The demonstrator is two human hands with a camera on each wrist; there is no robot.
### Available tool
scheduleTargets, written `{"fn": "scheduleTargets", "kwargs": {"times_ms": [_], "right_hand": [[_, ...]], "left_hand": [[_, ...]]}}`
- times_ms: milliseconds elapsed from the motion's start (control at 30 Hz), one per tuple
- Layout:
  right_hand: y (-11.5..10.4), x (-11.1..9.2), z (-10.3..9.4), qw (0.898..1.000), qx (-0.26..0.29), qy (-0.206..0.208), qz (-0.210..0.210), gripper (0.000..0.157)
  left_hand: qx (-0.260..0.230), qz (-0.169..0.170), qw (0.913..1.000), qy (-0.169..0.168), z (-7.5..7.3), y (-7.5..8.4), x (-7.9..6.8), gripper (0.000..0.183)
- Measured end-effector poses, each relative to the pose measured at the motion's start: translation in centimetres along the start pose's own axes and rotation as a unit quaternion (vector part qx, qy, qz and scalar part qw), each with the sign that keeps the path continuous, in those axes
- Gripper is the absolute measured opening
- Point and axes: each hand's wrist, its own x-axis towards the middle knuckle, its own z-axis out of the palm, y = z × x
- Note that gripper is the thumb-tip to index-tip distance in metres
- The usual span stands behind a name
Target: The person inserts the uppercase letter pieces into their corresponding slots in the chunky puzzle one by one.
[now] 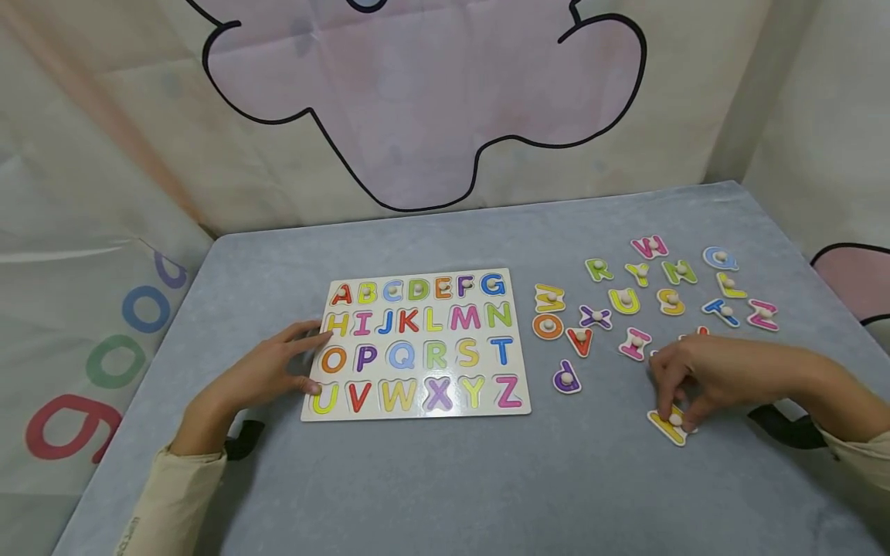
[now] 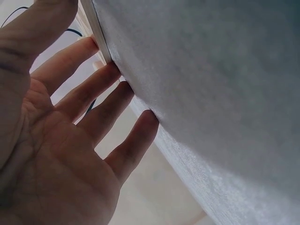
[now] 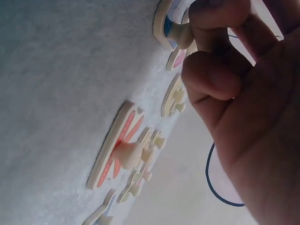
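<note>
My left hand (image 1: 271, 371) rests at the left edge of a white alphabet puzzle board (image 1: 416, 419), its spread fingers touching that edge and the thumb at the printed U. In the left wrist view the fingertips (image 2: 151, 117) lie along the board's side. At the right, my right hand (image 1: 730, 378) has thumb and finger pinched about the knob of a yellow letter piece (image 1: 666, 427), partly hidden by the fingers. The right wrist view shows the curled fingers (image 3: 211, 77) and, below them, a red letter piece (image 3: 124, 124) with a wooden knob.
Knobbed letters A to G sit in the board's top row. Several loose letters, including a purple P (image 1: 567, 382), an orange O (image 1: 548, 328) and a blue Q (image 1: 720, 259), lie on the grey cloth-covered table (image 1: 445, 486). A printed curtain (image 1: 417, 154) hangs behind.
</note>
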Motion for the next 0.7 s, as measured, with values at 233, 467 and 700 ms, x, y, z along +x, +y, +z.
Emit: {"fn": "scheduleTargets", "kwargs": {"times_ms": [233,467,700], "right_hand": [[-0.9,1.9,-0.8,0.996,-0.059,0.067,0.018,0.017],[-2.1,5.0,-2.1,0.990,-0.063,0.125,0.021,0.019],[-3.7,7.6,-3.6,0.981,-0.086,0.163,0.052,0.020]], "left_hand": [[0.000,-0.007,1.0000,-0.002,-0.1,0.1,0.2,0.088],[-0.003,-0.006,1.0000,0.001,-0.2,0.3,0.2,0.087],[-0.001,-0.010,0.9999,0.001,0.1,0.2,0.1,0.088]]}}
